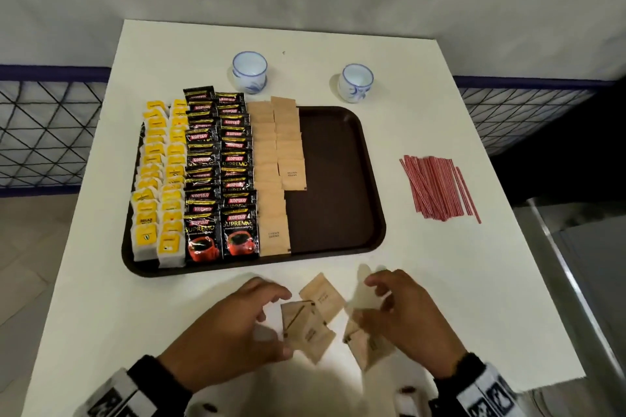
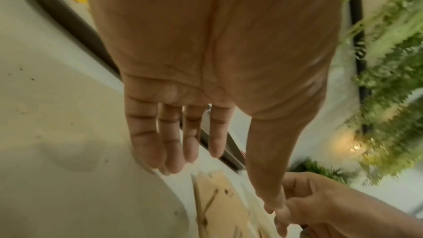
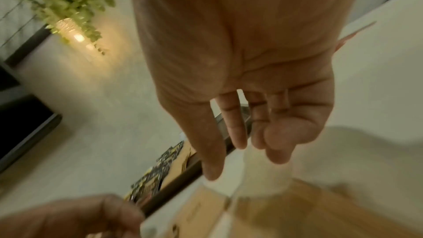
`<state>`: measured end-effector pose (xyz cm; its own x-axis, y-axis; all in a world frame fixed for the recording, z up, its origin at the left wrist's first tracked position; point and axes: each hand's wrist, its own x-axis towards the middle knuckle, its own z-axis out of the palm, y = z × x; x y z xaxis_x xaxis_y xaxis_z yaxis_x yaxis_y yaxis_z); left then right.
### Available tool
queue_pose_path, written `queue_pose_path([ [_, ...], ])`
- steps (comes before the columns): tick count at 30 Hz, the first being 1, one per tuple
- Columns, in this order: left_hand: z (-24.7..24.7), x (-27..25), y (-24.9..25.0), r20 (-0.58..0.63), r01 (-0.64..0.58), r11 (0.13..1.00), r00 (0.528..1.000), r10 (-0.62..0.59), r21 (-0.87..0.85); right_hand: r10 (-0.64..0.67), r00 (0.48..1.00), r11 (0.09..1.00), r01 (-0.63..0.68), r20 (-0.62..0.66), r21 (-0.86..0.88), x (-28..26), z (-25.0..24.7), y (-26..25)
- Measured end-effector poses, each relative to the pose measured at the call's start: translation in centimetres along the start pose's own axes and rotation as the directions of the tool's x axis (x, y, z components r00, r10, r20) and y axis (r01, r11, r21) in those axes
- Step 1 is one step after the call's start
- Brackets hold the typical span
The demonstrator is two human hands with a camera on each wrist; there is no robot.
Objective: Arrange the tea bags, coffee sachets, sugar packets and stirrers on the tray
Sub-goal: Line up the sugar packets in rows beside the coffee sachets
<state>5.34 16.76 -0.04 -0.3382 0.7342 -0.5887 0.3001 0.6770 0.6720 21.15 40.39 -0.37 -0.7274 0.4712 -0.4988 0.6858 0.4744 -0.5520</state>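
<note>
Hands are hovering over loose brown sugar packets just in front of the tray. Left hand is lying relaxed, fingers apart; right hand is pinching one packet.

Head view: even, fairly bright overhead light, soft shadow under hands at 6 o'clock, right hand motion-blurred, wide-angle bending at edges. Both wrist views: dimmer, warm cast, heavy blur; lamp glow at 10 o'clock, foliage smeared at 3 o'clock.
</note>
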Motion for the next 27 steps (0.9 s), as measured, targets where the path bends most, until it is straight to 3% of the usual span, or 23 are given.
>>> queue_pose_path([
  [4, 1.8, 0.3, 1.1, -0.142, 0.006, 0.988, 0.99, 0.016, 0.152, -0.074, 0.994, 0.974, 0.091, 0.084, -0.21, -1.9, 1.3, 2.3],
  [8, 4.4, 1.1, 3.2, -0.159, -0.037, 0.946, 0.983, 0.093, 0.322, -0.201, 0.973, 0.892, 0.228, 0.111, -0.389, -3.0, 3.5, 3.7],
  [14, 6.2, 3.0, 4.5, -0.159, -0.016, 0.875, 0.982, 0.106, 0.484, -0.269, 0.958, 0.908, 0.286, 0.097, -0.307, -3.1, 3.4, 3.0],
  [21, 6.3, 4.1, 5.0, -0.195, -0.011, 0.899, 0.975, 0.107, 0.439, -0.342, 0.922, 0.889, 0.381, 0.183, -0.255, -2.6, 2.8, 1.9],
  [25, 6.5, 4.1, 4.9, -0.209, -0.024, 0.93, 0.972, 0.108, 0.368, -0.346, 0.914, 0.933, 0.358, 0.209, -0.021, -2.1, 1.9, 1.7],
  [27, 6.7, 3.9, 5.0, -0.213, -0.024, 0.952, 0.973, 0.092, 0.305, -0.305, 0.933, 0.951, 0.286, 0.188, 0.12, -2.0, 1.5, 1.8],
])
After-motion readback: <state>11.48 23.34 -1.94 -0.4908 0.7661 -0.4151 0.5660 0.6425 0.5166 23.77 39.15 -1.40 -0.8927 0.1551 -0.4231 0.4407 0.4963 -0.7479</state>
